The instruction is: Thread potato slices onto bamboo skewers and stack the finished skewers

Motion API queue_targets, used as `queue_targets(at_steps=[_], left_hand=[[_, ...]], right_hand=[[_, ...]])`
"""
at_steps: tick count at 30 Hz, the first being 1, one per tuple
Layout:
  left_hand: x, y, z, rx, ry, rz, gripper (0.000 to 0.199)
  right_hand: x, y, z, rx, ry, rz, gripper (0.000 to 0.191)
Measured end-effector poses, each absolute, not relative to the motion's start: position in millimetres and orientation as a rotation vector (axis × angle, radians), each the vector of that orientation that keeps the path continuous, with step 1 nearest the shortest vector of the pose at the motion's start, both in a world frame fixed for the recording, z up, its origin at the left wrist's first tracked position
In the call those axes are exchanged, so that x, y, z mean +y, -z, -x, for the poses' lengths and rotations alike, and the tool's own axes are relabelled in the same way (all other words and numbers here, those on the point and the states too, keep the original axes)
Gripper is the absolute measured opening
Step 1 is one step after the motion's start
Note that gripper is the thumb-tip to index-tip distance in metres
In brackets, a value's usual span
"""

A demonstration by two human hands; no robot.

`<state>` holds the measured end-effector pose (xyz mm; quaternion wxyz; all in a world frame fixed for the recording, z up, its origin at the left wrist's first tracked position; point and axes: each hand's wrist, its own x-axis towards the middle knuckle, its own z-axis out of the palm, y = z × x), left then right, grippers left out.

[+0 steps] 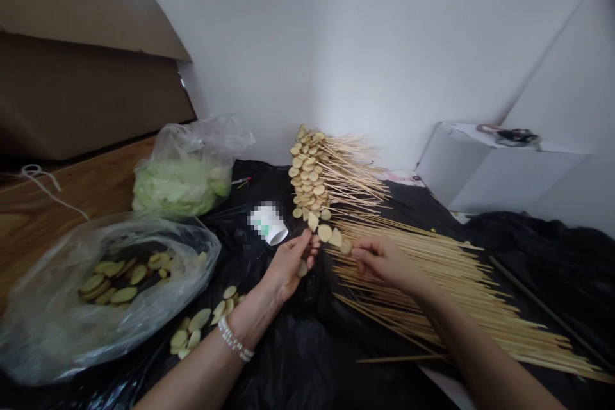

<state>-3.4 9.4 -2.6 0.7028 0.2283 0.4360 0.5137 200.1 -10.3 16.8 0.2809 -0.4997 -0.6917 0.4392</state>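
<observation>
The right hand (379, 257) pinches thumb and fingertips together on the near end of a short row of pale slices (325, 233). The left hand (289, 264) curls loosely at the row's other end, a single slice (302, 268) against its fingers; how firmly it grips, I cannot tell. Beyond lie loaded skewers (310, 170), bare sticks (432, 275) and a white cup (275, 230); farther left, a bag of slices (192, 307).

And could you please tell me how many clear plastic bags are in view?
2: an open bag holding round slices at the lower left, and a second bag holding pale green pieces just behind it. Any tucked behind other things would not show.
</observation>
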Motion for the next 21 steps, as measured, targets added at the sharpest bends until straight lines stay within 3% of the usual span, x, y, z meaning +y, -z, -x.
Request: queue_targets(at_steps=[6,9,12,14,18,21], left_hand=[[20,-25,37,0.977,-1.239,-0.841,0.041],[31,-33,64,1.16,-1.492,-1.053,0.063],[42,-29,83,1.413,-1.444,-1.19,0.078],[48,-21,92,1.569,-1.328,-1.271,0.072],[51,-15,98,1.746,-1.149,-1.541,0.029],[41,-26,92,1.635,-1.065,-1.697,0.026]], right_hand=[[-8,-21,-207,-1.791,-1.11,1.339,0.033],[-8,-20,-205,-1.841,-1.069,1.318,0.033],[-9,-19,-202,-1.847,-1.078,1.311,0.034],[-10,-19,-201,-1.838,-1.093,1.312,0.034],[-10,-20,-201,-1.811,-1.119,1.325,0.033],[-9,-19,-202,-1.803,-1.087,1.31,0.034]])
